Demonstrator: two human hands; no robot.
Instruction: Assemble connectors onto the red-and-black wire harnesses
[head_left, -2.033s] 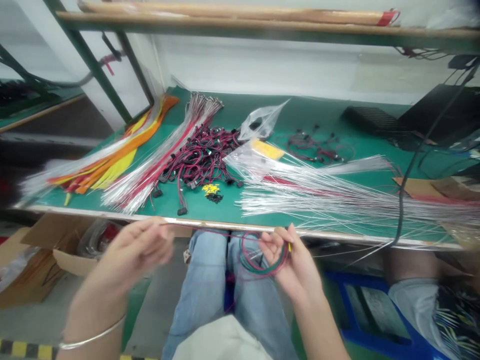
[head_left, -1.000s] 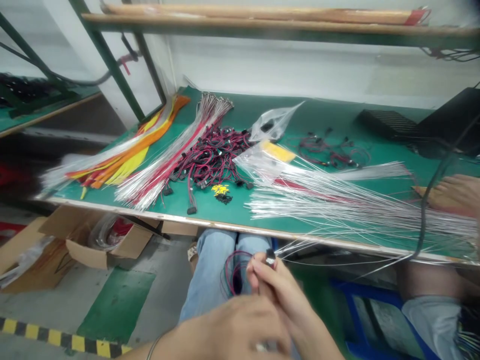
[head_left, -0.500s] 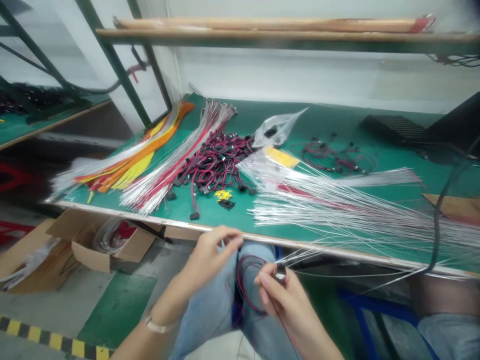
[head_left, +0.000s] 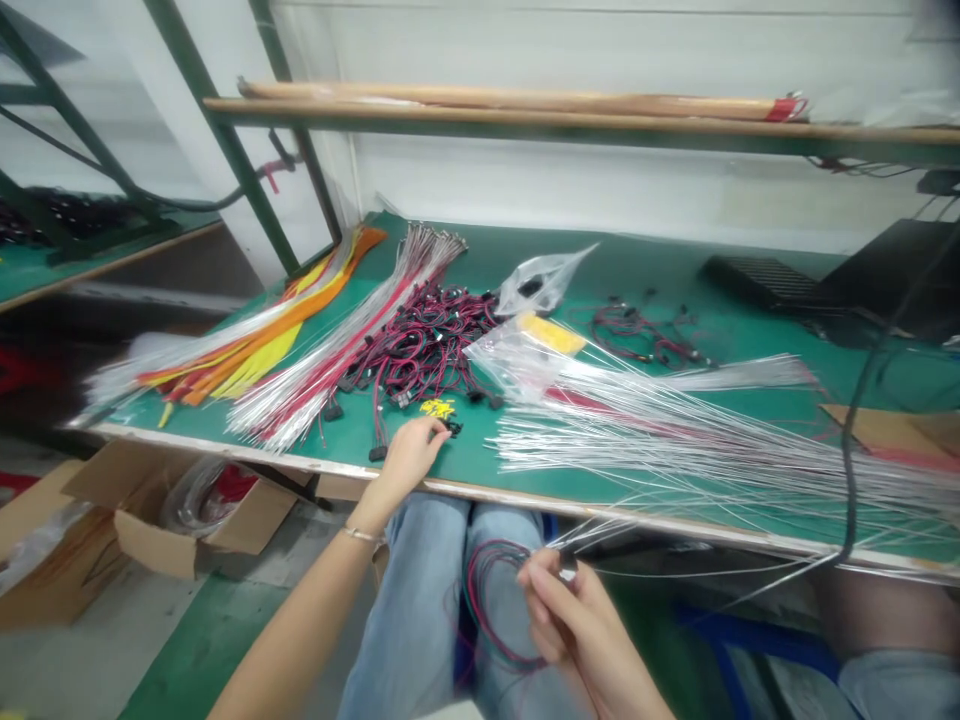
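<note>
My left hand [head_left: 411, 452] reaches onto the green table by its front edge, fingertips pinched at a small pile of black pieces [head_left: 453, 428]; whether a piece is between them is too small to tell. Small yellow pieces [head_left: 437, 408] lie just behind. Above my lap, my right hand [head_left: 566, 600] is closed on a black connector [head_left: 568, 568] with a loop of red and black cable [head_left: 480, 600] hanging from it. A heap of red and black cables with connectors [head_left: 431, 340] lies beyond my left hand.
White and red wires [head_left: 307, 370] and orange and yellow strips [head_left: 259, 335] lie left. Long white wires [head_left: 637, 425] spread right, some past the front edge. Plastic bags [head_left: 544, 280] lie behind. Cardboard boxes [head_left: 157, 535] stand low left; a person's knee [head_left: 892, 610] shows low right.
My left hand has moved forward from above my lap to the black pieces, and its fingers have closed together. My right hand still holds the connector and cable. The view has shifted slightly.
</note>
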